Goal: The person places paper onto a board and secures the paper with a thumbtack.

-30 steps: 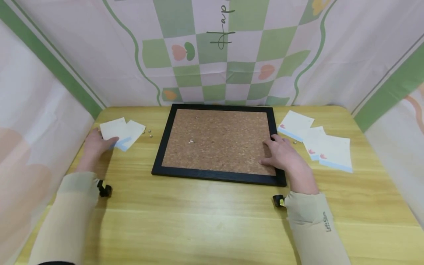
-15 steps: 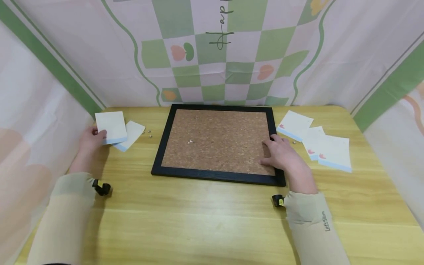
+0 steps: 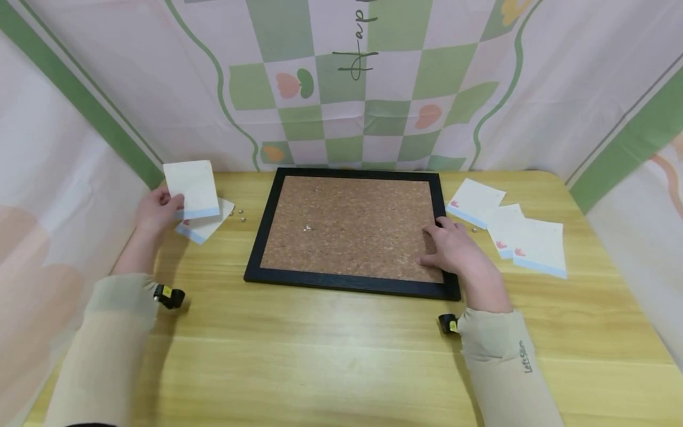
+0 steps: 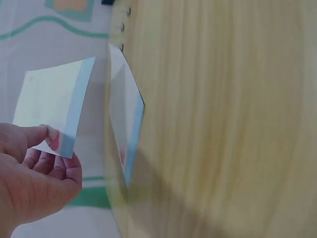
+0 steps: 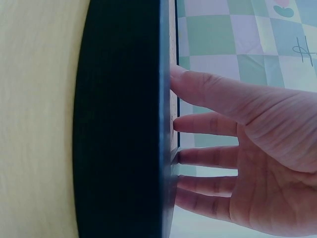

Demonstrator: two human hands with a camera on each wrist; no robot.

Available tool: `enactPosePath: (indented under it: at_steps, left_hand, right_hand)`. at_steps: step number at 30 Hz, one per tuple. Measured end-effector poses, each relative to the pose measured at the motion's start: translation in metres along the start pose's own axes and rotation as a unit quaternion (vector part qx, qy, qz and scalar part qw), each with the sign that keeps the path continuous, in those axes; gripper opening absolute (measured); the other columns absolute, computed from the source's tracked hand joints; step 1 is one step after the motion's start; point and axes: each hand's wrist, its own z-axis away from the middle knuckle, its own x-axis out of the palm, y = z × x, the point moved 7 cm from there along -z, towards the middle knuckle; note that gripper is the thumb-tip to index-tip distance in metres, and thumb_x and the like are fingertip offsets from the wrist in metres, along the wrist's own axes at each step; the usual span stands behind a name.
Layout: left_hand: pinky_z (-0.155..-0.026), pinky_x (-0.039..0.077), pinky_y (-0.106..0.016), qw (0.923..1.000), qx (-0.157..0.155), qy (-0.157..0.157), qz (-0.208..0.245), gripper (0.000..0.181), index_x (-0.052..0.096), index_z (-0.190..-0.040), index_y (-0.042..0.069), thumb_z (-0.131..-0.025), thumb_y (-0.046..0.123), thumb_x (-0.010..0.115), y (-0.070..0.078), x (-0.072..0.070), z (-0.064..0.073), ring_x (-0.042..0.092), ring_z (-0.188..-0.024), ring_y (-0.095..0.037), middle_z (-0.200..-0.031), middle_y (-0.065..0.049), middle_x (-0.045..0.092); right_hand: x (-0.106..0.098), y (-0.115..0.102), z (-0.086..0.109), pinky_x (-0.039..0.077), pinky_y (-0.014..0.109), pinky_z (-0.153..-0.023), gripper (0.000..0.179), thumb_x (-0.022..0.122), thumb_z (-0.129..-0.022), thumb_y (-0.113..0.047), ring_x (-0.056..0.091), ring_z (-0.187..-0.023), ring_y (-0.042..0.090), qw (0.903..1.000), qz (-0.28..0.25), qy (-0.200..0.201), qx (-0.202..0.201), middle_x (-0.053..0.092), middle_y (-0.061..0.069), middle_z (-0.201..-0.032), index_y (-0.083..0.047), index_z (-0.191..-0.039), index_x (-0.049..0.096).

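in the head view, the left hand (image 3: 156, 212) pinches a white card (image 3: 192, 185) above the other card (image 3: 212, 220) on the surface (image 3: 341, 362). the right hand (image 3: 458, 249), its fingers relaxed, rests on the right edge of the corkboard (image 3: 347, 228) in the middle, perhaps for steadying it. in the left wrist view, the white card is held near one corner, probably so that most of its face is uncovered. in the right wrist view, the right hand touches the corkboard and grips nothing.

Corkboard (image 3: 349, 228): brown, black-framed, lying flat
Held card (image 3: 194, 185): cream, blue strip along 1 edge, raised left of corkboard
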Motion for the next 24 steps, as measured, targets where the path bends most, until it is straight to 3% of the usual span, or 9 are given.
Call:
enactPosePath:
  at_steps: [5, 8, 12, 14, 16, 19, 24]
  left_hand:
    - [-0.069, 0.056, -0.023, 0.9988, 0.018, -0.025, 0.037, 0.053, 0.042, -0.143, 0.002, -0.104, 0.036, 0.048, 0.016, 0.014, 0.005, 0.054, -0.087, -0.002, -0.115, 0.005, 0.054]
    - [-0.068, 0.052, -0.023, 0.9986, 0.029, -0.035, 0.025, 0.052, 0.045, -0.142, 0.005, -0.103, 0.04, 0.049, 0.026, 0.022, 0.008, 0.053, -0.088, -0.002, -0.115, 0.006, 0.056]
    - [-0.093, 0.052, -0.032, 0.998, 0.04, -0.048, 0.013, 0.058, 0.042, -0.146, 0.001, -0.104, 0.041, 0.048, 0.039, 0.034, 0.011, 0.052, -0.094, -0.003, -0.124, -0.002, 0.057]
    - [-0.108, 0.046, -0.039, 0.9973, 0.046, -0.054, 0.018, 0.059, 0.041, -0.146, -0.001, -0.104, 0.04, 0.048, 0.045, 0.041, 0.011, 0.053, -0.098, -0.004, -0.128, -0.007, 0.056]
    - [-0.114, 0.041, -0.045, 0.9967, 0.049, -0.06, 0.024, 0.059, 0.041, -0.146, 0.0, -0.104, 0.04, 0.049, 0.049, 0.048, 0.011, 0.053, -0.101, -0.006, -0.13, -0.008, 0.056]
    - [-0.112, 0.043, -0.042, 0.9954, 0.057, -0.069, 0.034, 0.058, 0.041, -0.147, 0.0, -0.104, 0.039, 0.05, 0.055, 0.058, 0.011, 0.053, -0.103, -0.008, -0.133, -0.01, 0.054]
    - [-0.094, 0.049, -0.025, 0.9927, 0.071, -0.085, 0.047, 0.05, 0.045, -0.142, 0.0, -0.105, 0.033, 0.051, 0.067, 0.074, 0.012, 0.054, -0.096, -0.007, -0.119, -0.004, 0.057]
  right_hand:
    - [0.0, 0.0, 0.0, 0.033, 0.067, -0.111, 0.073, 0.071, -0.092, -0.035, 0.029, -0.135, 0.06, 1.0, 0.0, 0.0, 0.0, 0.026, 0.037, -0.154, 0.005, -0.146, 0.043]
    - [0.0, 0.0, 0.001, 0.033, 0.067, -0.11, 0.073, 0.072, -0.092, -0.035, 0.03, -0.135, 0.06, 1.0, 0.001, 0.001, 0.0, 0.027, 0.037, -0.154, 0.005, -0.146, 0.043]
    - [0.0, 0.0, 0.001, 0.033, 0.067, -0.11, 0.073, 0.072, -0.092, -0.034, 0.03, -0.135, 0.06, 1.0, 0.0, 0.002, 0.0, 0.027, 0.037, -0.154, 0.005, -0.146, 0.043]
    - [0.0, 0.0, 0.001, 0.033, 0.067, -0.11, 0.073, 0.072, -0.091, -0.034, 0.03, -0.135, 0.06, 1.0, 0.0, 0.002, -0.001, 0.027, 0.037, -0.154, 0.005, -0.146, 0.043]
    - [0.0, 0.0, 0.001, 0.033, 0.067, -0.111, 0.073, 0.072, -0.091, -0.035, 0.03, -0.135, 0.06, 1.0, 0.0, 0.002, -0.001, 0.027, 0.037, -0.153, 0.005, -0.146, 0.043]
    - [0.0, 0.0, 0.0, 0.033, 0.067, -0.111, 0.073, 0.072, -0.091, -0.035, 0.03, -0.135, 0.06, 1.0, 0.001, 0.002, -0.001, 0.027, 0.037, -0.153, 0.005, -0.146, 0.043]
    - [0.001, 0.0, 0.0, 0.033, 0.067, -0.111, 0.073, 0.072, -0.091, -0.035, 0.03, -0.135, 0.06, 1.0, -0.002, 0.004, -0.002, 0.027, 0.036, -0.154, 0.005, -0.146, 0.043]
